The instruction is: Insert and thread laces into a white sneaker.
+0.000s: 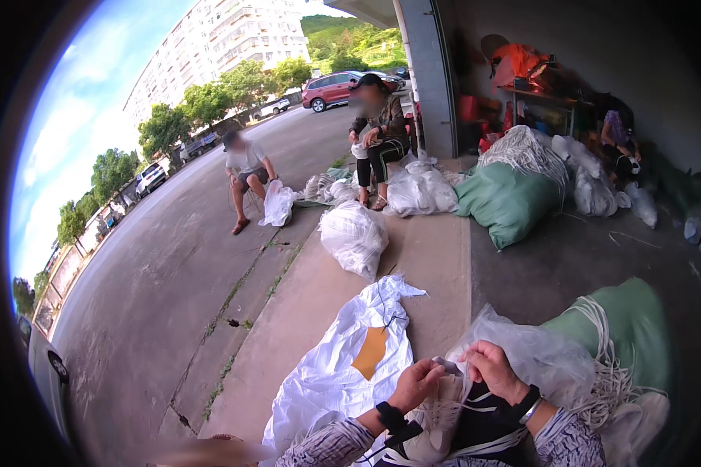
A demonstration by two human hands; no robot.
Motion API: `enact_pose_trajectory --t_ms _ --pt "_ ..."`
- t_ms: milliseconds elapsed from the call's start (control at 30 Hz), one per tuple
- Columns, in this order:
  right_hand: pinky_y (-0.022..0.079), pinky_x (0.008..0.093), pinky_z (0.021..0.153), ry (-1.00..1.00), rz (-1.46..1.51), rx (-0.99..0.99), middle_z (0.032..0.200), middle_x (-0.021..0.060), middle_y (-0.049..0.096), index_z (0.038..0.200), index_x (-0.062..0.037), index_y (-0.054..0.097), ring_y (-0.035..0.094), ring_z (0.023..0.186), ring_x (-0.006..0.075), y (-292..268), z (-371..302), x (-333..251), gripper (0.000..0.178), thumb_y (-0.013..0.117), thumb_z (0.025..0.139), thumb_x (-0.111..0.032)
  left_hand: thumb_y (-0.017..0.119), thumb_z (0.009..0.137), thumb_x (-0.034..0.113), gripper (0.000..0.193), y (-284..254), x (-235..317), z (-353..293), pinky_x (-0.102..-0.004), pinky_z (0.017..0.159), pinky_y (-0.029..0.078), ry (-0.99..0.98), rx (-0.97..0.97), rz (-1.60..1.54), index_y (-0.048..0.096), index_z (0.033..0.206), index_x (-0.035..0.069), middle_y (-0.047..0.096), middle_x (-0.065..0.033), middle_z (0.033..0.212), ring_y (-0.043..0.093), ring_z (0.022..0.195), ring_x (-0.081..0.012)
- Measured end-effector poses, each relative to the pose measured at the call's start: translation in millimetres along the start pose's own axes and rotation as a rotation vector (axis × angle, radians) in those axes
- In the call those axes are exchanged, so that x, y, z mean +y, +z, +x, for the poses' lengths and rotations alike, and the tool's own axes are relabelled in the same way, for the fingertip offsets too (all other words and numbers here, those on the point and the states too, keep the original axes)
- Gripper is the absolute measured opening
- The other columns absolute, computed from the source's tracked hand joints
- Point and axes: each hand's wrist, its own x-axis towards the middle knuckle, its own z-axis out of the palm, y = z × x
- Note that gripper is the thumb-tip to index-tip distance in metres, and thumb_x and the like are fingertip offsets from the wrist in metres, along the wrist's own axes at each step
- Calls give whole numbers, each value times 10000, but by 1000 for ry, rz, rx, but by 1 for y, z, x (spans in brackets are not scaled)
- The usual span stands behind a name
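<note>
My left hand [418, 384] is closed in a pinch beside a small greyish flap; what lies between its fingers is too small to make out. A little to the right, my right hand [494, 370] pinches a white lace [466, 389] that runs down from its fingertips. Below both hands, in my lap, rests a cream shoe-like piece [436, 416] with pale laces across it, partly covered by my left wrist. More white cords [475, 450] lie over my dark-clothed legs.
A white woven sack [311, 389] with an orange-yellow patch lies spread at left. On the right are a clear plastic bag [514, 335], a green sack [639, 327] and bundled white cords [607, 389]. Farther off, two people sit among stuffed bags [354, 237]; another is at the far right.
</note>
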Motion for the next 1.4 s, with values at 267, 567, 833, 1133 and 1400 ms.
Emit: enact_pose_trajectory --t_ms 267,567,833,1133,1400 --pt "437 195 474 184 2 -205 694 6 575 941 -23 566 524 561 58 36 -22 31 202 683 800 -108 567 920 225 210 -5 -1 -8 -242 819 420 51 -75 -208 628 958 27 605 -10 975 515 926 -71" --pt "253 181 349 74 378 148 559 -22 473 742 -58 542 360 413 16 20 -6 -23 149 587 855 -144 521 942 200 303 -7 -1 2 -248 859 443 66 -17 -128 534 1151 -19 618 -57 1011 571 956 -114" --pt "337 167 433 -689 72 22 657 41 531 857 -7 538 416 460 24 10 -57 -156 161 578 893 -159 596 892 298 337 15 70 2 -224 675 420 219 -522 54 594 1105 36 533 -7 778 503 708 -101" --pt "453 259 552 -241 791 206 742 66 607 958 -88 567 506 543 79 -99 -63 -65 148 513 927 -222 529 937 283 236 -25 49 -14 -190 578 401 25 146 -77 596 932 56 539 26 754 473 622 -49" --pt "274 178 385 82 32 353 675 72 620 930 -43 563 354 407 17 -78 -53 3 130 537 893 -165 648 862 186 178 -10 -10 -39 -220 641 425 47 89 -43 544 837 44 573 16 750 495 684 -52"
